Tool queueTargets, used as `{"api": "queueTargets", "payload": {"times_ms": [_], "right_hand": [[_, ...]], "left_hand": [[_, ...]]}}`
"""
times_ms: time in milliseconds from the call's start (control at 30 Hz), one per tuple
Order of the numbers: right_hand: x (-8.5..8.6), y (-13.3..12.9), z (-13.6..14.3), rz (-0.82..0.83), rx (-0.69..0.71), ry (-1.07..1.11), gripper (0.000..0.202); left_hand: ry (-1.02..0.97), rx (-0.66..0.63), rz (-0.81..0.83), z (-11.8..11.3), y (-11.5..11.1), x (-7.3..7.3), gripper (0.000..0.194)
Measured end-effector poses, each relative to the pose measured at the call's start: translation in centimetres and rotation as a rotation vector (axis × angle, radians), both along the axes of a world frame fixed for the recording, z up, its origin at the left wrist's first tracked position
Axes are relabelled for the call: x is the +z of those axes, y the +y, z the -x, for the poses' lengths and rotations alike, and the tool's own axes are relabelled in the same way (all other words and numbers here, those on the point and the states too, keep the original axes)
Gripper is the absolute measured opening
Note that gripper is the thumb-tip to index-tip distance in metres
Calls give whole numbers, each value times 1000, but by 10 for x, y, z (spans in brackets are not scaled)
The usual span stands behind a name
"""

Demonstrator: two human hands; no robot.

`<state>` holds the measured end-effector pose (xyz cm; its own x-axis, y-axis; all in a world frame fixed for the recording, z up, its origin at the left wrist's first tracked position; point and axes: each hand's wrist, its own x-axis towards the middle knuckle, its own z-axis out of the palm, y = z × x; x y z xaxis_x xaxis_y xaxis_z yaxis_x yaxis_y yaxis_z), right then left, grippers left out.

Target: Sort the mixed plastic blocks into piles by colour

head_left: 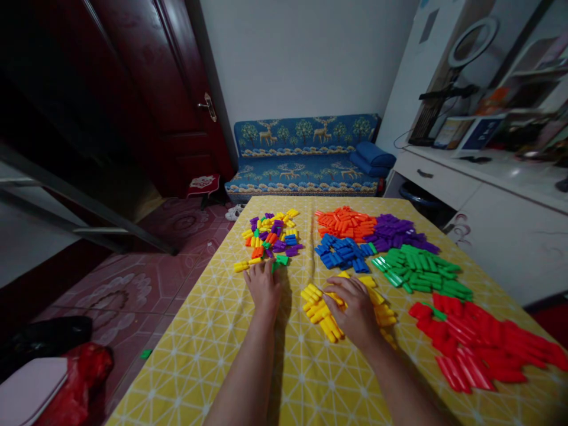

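My left hand [262, 285] lies palm down at the near edge of a pile of mixed-colour plastic building blocks [271, 232]. Its fingers are stretched forward and slightly apart, beside a pair of yellow blocks [242, 266] and a green block [281, 260]; the thumb side is partly hidden. Over the yellow block pile [328, 325], my right hand [355, 305] is bent, thumb and index finger close together at the end of a yellow block [311, 292]. The palm covers part of that pile.
Sorted piles of orange [346, 223], blue [341, 253], purple [399, 234], green [417, 269] and red blocks [483, 340] lie on the yellow tablecloth [199, 367]. One green block sits among the red. Beyond stand a blue sofa [293, 168] and a white cabinet [501, 219].
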<state>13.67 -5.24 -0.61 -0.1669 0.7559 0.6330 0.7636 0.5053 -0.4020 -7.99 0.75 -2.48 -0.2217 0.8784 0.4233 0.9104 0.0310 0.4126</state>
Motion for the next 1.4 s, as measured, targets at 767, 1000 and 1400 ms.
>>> {"api": "queueTargets", "payload": {"times_ms": [767,1000,1400], "right_hand": [[-9,-6,34,213,128,454,23],[2,-5,19,92,21,481,13],[-15,17,-55,57,-257,120,15]], "left_hand": [[-623,-670,-70,-47,-29,7,28],[-871,-206,-251,-19,-9,7,29],[-850,-131,-272,-7,1,2,32]]}}
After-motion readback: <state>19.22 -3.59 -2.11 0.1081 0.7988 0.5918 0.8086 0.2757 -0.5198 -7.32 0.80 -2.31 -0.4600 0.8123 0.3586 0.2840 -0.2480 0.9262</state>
